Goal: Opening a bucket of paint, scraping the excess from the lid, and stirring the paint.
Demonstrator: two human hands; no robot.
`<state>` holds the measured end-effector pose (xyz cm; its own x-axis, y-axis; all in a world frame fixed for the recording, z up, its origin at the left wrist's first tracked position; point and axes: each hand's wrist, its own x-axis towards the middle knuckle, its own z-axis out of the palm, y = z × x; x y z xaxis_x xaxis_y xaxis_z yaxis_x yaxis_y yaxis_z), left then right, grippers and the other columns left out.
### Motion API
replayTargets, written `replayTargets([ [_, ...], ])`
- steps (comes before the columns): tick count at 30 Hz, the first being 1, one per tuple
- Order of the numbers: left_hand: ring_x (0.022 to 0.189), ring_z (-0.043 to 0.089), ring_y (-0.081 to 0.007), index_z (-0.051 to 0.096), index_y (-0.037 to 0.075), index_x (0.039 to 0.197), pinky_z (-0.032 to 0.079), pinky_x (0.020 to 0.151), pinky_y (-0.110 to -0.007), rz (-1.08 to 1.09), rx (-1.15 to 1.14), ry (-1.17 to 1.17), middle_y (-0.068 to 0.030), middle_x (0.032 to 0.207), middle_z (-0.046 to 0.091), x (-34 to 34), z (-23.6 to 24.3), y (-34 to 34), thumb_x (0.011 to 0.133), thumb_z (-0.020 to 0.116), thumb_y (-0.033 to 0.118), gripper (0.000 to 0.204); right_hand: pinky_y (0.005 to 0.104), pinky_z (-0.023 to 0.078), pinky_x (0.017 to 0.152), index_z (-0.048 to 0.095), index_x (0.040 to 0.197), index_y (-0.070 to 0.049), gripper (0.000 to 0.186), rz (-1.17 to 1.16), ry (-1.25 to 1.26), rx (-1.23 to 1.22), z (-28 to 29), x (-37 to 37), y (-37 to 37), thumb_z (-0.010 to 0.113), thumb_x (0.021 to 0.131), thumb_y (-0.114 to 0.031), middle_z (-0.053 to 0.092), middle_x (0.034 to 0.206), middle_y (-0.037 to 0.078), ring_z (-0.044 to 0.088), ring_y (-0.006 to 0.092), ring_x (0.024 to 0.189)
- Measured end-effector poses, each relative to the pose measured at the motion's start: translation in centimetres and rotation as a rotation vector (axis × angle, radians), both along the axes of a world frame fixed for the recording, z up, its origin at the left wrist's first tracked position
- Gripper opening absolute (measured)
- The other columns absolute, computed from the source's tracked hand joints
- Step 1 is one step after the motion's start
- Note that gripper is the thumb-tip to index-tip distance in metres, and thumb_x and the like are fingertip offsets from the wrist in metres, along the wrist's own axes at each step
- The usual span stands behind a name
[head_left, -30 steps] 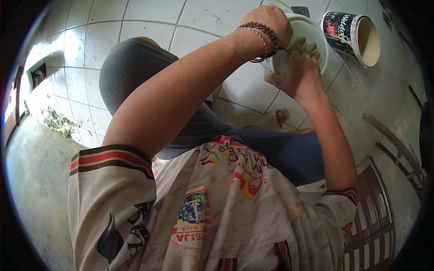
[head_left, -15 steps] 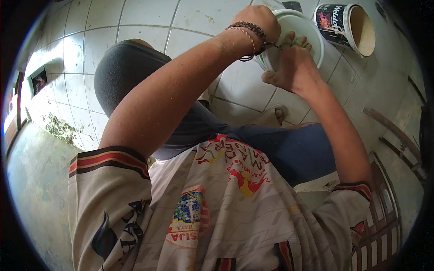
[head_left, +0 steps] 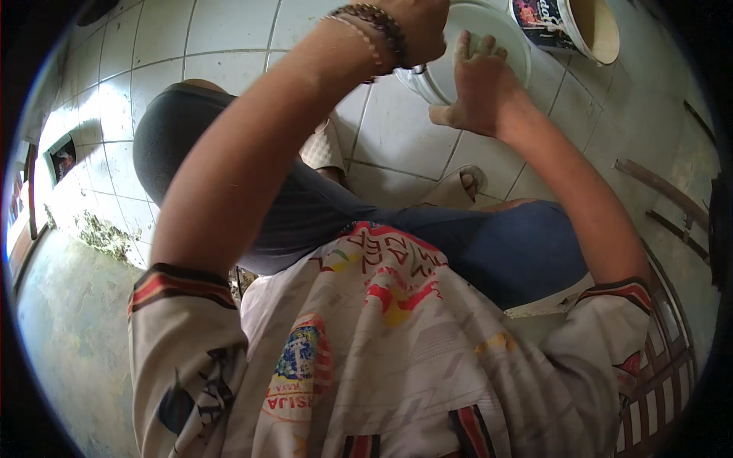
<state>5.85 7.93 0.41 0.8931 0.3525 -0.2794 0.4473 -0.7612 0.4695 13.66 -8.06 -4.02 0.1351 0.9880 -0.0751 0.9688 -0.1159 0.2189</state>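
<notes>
A pale greenish-white round bucket (head_left: 520, 47) stands on the floor at the top of the view, tilted a little toward me. My right hand (head_left: 489, 85) is open, its fingers spread over the bucket's pale round top and its thumb sticking out to the left. Some fingertips look coated in something greyish. My left hand (head_left: 418, 32), with braided bracelets at the wrist, is closed at the bucket's left rim. Its fingers are turned away from me, so what they grip is hidden. A small shiny piece shows at the rim below this hand.
A dark printed paint bucket (head_left: 544, 23) lies on its side at the upper right, its pale inside showing. White floor tiles (head_left: 401, 126) surround my bent legs and sandalled foot (head_left: 467, 182). Wooden pieces (head_left: 657, 183) lean at the right edge. A dark box (head_left: 62, 156) stands far left.
The view has shifted, so both buckets sit higher and further left. My right fingers have straightened and spread more. My left hand has drawn slightly apart from the right one.
</notes>
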Motion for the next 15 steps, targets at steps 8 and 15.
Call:
replayTargets([
  [8, 0.134, 0.028, -0.0394, 0.039, 0.000, 0.131, 0.021, 0.109, -0.056, -0.948, 0.593, -0.320, -0.0263, 0.142, 0.029, -0.2, -3.6, -1.4, 0.065, 0.077, 0.039, 0.086, 0.0398, 0.031, 0.108, 0.030, 0.138, 0.004, 0.090, -0.208, 0.712, -0.311, 4.5, 6.5, -2.1, 0.075, 0.069, -0.032, 0.020, 0.146, 0.028, 0.029, 0.0453, 0.131],
  [15, 0.131, 0.031, -0.0425, 0.043, -0.001, 0.129, 0.018, 0.110, -0.058, -1.214, 0.497, -0.143, -0.0279, 0.139, 0.034, 2.6, -1.2, -1.7, 0.062, 0.074, 0.047, 0.088, 0.0443, 0.027, 0.110, 0.026, 0.137, 0.010, 0.102, 0.004, 0.396, -0.141, 2.3, 6.3, -6.0, 0.076, 0.066, -0.043, 0.023, 0.140, 0.036, 0.027, 0.0450, 0.132],
])
